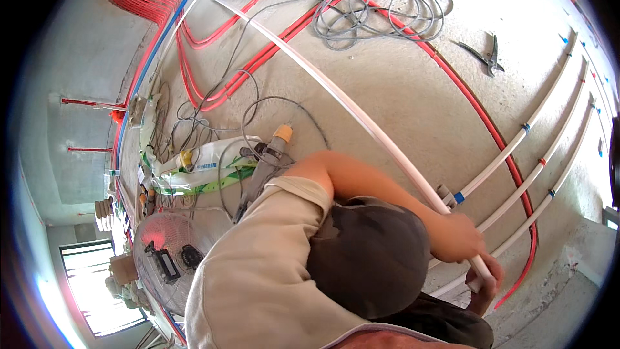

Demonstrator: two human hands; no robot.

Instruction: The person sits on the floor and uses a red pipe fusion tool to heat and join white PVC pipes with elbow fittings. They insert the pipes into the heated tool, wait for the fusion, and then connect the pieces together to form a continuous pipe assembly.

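Note:
I am bent over with a knee in dark trousers (368, 258) raised before me. A long white pipe (349, 103) slants from the far left down to my hands. Around its near part, my left hand (457, 238) is closed, slightly blurred. Just beyond it, my right hand (492, 278) has its fingers curled round the pipe's near end, where a short white piece shows, partly hidden by the fingers. Close to my left hand, a fixed white pipe with blue tape (459, 198) ends at a greyish fitting (445, 194).
Fixed white pipes (549, 155) and red conduits (478, 103) run along the concrete. A pipe cutter (487, 58) and coiled grey cable (381, 13) lie farther off. To my left are a grey power tool with an orange tip (278, 139), a white-green sack (206, 168) and a fan (171, 255).

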